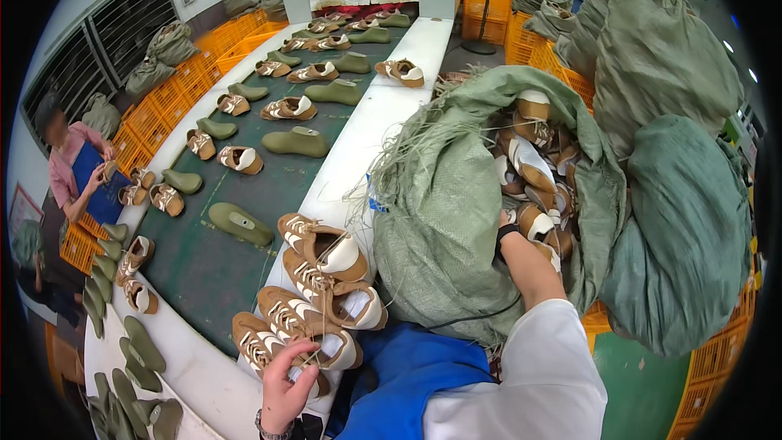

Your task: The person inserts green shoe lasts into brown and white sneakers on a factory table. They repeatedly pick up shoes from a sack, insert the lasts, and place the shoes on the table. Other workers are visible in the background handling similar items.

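The left hand (287,385) pinched the nearest brown-and-white shoe upper (265,348) on the white ledge (358,147). The right hand (507,232) reached into the open green woven sack (440,220) of uppers, its grip hidden.

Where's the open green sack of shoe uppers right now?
In the head view, the open green woven sack lies right of the white conveyor edge, with the right hand reaching into its mouth among the brown-and-white shoe uppers.

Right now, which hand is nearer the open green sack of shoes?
Right. The right hand reaches inside the green sack; the left hand rests on a brown shoe upper at the conveyor's edge.
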The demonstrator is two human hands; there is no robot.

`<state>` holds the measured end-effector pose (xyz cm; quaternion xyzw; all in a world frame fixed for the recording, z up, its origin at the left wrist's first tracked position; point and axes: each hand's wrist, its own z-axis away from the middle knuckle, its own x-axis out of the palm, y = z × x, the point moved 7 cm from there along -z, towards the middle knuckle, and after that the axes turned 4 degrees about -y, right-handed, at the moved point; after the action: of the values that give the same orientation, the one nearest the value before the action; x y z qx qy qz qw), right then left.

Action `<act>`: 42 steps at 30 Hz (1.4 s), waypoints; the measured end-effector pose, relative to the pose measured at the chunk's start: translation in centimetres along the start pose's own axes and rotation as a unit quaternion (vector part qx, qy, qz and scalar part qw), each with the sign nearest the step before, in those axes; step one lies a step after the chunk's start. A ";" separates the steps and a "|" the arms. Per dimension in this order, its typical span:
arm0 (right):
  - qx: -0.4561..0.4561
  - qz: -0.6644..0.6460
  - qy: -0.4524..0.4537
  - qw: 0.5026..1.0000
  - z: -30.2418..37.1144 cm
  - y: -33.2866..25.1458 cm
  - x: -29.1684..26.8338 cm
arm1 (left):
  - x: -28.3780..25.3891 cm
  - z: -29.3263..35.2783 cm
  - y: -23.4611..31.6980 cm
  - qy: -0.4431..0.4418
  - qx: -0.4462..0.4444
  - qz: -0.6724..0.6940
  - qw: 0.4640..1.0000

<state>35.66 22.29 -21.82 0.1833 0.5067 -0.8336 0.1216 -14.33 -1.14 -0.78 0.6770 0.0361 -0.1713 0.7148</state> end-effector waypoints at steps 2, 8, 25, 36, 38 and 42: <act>-0.012 -0.076 -0.027 0.997 2.0 -1.5 0.3 | 0.4 0.0 1.2 -0.012 0.066 -0.053 0.996; -0.104 -0.420 -0.219 0.875 8.8 -12.7 13.3 | 6.2 -4.6 7.3 -0.061 0.234 -0.234 0.942; -0.480 0.143 -0.024 0.865 11.3 -15.3 15.9 | 17.9 -30.4 4.9 -0.023 0.304 -0.620 0.723; 0.103 -0.203 0.543 0.808 17.1 29.5 -12.9 | 17.2 -30.6 5.1 -0.024 0.241 -0.627 0.741; 0.080 -0.441 0.562 0.695 15.9 35.4 -11.8 | 17.2 -30.5 5.5 -0.021 0.256 -0.615 0.746; 0.245 -0.208 0.460 0.828 16.9 40.6 -7.6 | 17.2 -30.5 5.5 -0.026 0.246 -0.620 0.745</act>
<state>55.28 -11.14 -43.98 0.4596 0.3089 -0.7551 -0.3510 8.95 25.50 -2.85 0.6527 0.3859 -0.5976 0.2606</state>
